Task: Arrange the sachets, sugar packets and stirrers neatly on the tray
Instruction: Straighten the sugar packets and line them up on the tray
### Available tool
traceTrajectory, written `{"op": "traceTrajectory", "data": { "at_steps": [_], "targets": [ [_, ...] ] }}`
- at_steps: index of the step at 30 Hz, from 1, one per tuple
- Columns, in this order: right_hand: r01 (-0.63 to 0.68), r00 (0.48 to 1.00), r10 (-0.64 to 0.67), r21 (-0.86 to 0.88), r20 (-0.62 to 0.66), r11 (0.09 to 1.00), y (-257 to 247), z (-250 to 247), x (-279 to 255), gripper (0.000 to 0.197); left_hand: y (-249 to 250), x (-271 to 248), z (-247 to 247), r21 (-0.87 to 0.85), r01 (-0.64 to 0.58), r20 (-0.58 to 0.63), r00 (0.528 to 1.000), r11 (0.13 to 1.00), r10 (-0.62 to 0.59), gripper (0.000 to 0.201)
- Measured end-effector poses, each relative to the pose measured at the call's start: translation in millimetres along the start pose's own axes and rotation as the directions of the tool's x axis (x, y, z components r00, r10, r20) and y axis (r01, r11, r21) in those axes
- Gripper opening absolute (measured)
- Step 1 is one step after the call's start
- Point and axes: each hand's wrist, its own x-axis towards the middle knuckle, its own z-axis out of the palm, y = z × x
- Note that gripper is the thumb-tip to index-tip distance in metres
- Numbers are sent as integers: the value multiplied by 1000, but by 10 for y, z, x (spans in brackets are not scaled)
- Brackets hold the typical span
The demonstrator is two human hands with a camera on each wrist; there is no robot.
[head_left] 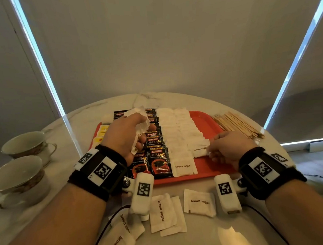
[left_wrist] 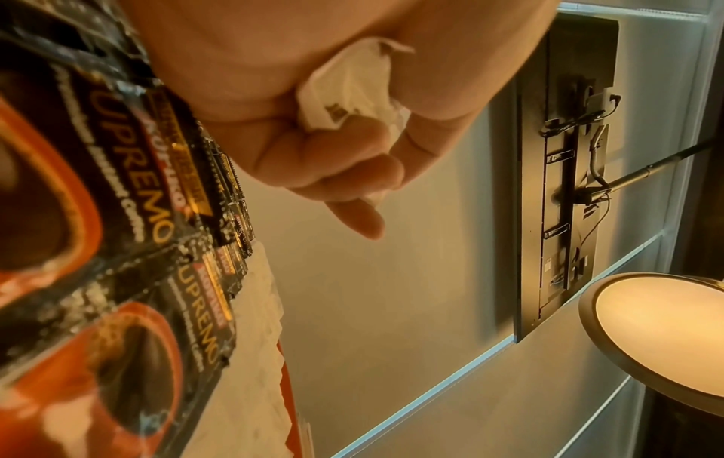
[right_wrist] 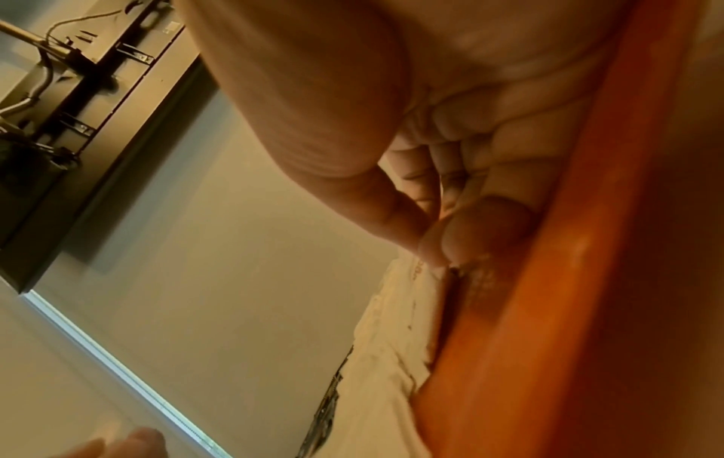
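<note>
Gripping crumpled paper sugar packets (head_left: 138, 127), left hand (head_left: 123, 136).

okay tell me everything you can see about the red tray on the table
The red tray is a shallow rectangular tray, plastic by its look, with rounded corners and a low raised rim, lying flat on the white marble-look table. Rows fill most of it: yellow packets at its left edge, black coffee sachets, then white brown sugar packets. Its right part is bare. The wooden stirrers overlap its far right corner. The right hand pinches a sugar packet on it.
</note>
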Motion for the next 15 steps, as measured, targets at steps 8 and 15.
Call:
{"op": "traceTrajectory", "data": {
  "at_steps": [8,15],
  "targets": [
    [22,1000,-22,17,-4,1000,24,7,47,24,28,-99,50,-24,-13,16,1000,1000,13,20],
    [402,916,-401,24,-23,915,-181,114,-221,20,-3,-178,134,102,-97,87,992,990,89,10]
  ]
}}
